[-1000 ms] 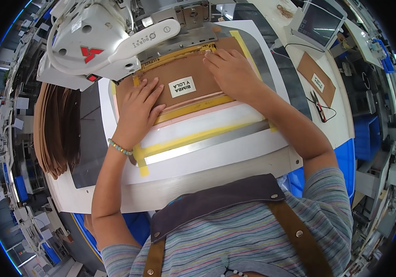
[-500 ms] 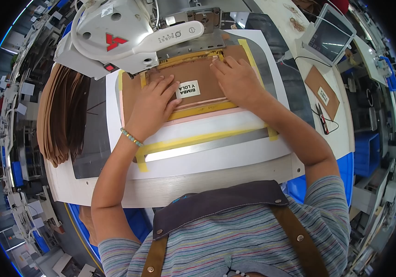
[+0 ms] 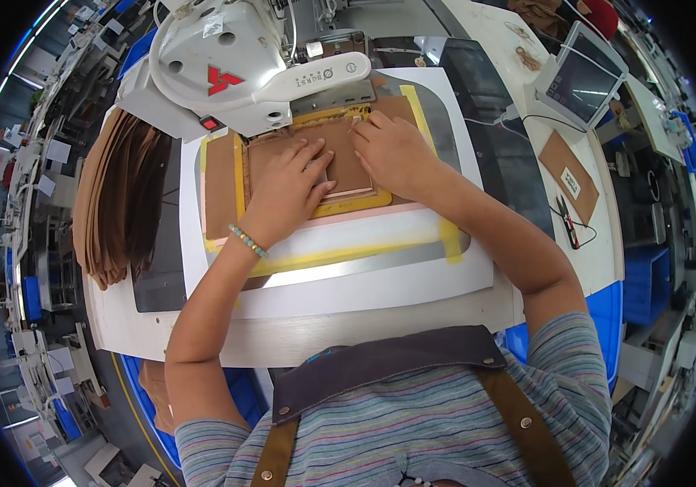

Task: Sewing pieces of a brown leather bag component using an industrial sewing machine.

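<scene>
A brown panel lies under the sewing machine head, with a yellow-edged rectangular frame resting on top of it. Inside the frame is a smaller brown piece; only a sliver of its pale label shows beside my fingers. My left hand lies flat over that piece, fingers spread, covering most of the label. Bent a little, the fingers of my right hand rest at the frame's upper right corner, apart from my left hand. Beneath everything sits a white sheet with a taped metal-edged opening.
A thick stack of brown panels stands at the left. On the right are a tilted screen, a brown piece with a pale label and small snips. Blue bins stand beyond the table.
The sheet, frame and brown panel have shifted left relative to the machine. My left hand now covers the label that showed before. My right hand has moved left with the frame.
</scene>
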Available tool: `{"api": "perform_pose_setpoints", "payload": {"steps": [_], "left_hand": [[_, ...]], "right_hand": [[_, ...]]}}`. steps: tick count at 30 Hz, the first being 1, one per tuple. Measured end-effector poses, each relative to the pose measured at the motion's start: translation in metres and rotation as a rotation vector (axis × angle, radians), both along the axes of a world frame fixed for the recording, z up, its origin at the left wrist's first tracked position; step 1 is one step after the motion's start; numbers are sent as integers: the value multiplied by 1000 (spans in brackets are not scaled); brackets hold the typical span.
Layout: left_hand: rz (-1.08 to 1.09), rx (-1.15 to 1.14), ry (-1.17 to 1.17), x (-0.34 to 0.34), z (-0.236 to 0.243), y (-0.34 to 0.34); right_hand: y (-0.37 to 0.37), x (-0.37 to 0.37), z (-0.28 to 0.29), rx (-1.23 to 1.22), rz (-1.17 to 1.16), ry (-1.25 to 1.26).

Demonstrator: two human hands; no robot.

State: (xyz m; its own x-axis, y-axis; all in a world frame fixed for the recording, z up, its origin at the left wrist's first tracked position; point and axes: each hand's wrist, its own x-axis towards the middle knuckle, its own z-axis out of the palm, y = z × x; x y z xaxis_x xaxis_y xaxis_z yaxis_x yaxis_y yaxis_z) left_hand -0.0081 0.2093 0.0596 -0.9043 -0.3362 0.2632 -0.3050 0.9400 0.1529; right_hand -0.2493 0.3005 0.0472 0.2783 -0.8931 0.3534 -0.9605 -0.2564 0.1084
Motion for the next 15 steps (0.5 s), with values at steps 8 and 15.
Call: {"api": "perform_pose_setpoints", "payload": {"steps": [8, 15], "left_hand": [[-4, 19, 5, 1, 0, -1], [9, 33, 62, 12, -5, -5]], "right_hand": [[-18, 16, 4, -11, 71, -4], [-33, 29, -3, -78, 122, -75]]}}
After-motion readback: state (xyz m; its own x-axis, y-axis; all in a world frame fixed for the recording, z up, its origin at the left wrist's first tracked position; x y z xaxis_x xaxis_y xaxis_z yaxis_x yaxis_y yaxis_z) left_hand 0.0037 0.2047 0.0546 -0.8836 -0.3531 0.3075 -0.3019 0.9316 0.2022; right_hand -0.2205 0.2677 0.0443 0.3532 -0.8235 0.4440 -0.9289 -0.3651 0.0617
